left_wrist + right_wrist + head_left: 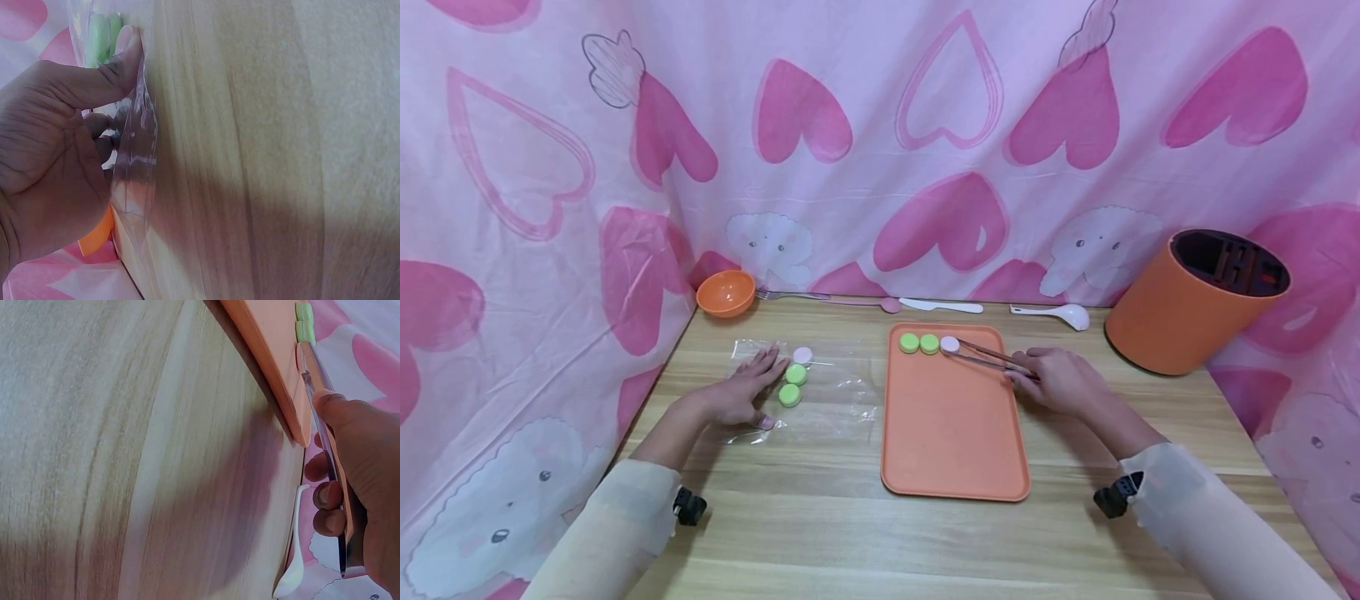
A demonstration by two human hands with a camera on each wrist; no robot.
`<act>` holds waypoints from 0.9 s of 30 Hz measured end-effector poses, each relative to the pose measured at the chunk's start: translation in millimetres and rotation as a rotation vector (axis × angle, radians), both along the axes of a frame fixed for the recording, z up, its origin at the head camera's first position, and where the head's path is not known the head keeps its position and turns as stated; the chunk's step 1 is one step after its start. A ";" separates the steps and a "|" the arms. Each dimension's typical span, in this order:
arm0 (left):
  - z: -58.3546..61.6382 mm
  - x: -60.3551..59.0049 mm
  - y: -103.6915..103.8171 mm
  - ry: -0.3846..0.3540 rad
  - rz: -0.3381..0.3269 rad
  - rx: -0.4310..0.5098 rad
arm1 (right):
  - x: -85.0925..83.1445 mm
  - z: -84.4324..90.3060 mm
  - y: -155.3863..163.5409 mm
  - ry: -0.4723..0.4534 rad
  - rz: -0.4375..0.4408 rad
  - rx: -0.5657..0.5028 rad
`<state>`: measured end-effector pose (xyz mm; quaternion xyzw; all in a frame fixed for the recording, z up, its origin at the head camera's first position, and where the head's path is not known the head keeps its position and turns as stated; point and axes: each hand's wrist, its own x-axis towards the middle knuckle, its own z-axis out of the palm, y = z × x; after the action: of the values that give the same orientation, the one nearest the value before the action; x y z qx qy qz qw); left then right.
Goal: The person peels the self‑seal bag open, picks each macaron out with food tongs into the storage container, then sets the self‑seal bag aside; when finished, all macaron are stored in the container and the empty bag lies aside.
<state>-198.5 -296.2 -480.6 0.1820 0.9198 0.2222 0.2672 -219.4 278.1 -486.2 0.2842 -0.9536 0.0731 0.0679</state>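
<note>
Right hand (1060, 382) gripped tongs (988, 358) whose tips pinched a pink disc (950, 343) on the orange tray (955, 450); left hand (741, 392), fingers flat, pressed the plastic bag (820, 400) on the bench (820, 517).

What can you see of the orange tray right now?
The orange tray is a flat rounded rectangle with a low raised rim, plastic by its look, lying lengthwise on the wooden table. Along its far edge sit two green discs and one pale pink disc, which the tongs in the right hand reach.
</note>
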 end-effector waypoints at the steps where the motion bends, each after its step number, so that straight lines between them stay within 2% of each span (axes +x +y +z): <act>1: -0.1 -0.1 0.3 0.002 0.000 0.005 | 0.0 -0.1 0.2 -0.003 -0.003 0.004; 16: -0.9 -0.6 1.0 0.005 -0.003 0.018 | 0.5 -2.6 0.8 0.021 -0.011 0.027; 27: -1.2 -0.8 -0.2 -0.005 0.008 0.008 | -0.1 -3.4 -0.9 -0.030 -0.044 0.032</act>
<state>-199.3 -296.4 -481.7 0.1789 0.9191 0.2271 0.2678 -219.6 277.3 -489.6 0.2633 -0.9615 0.0605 0.0506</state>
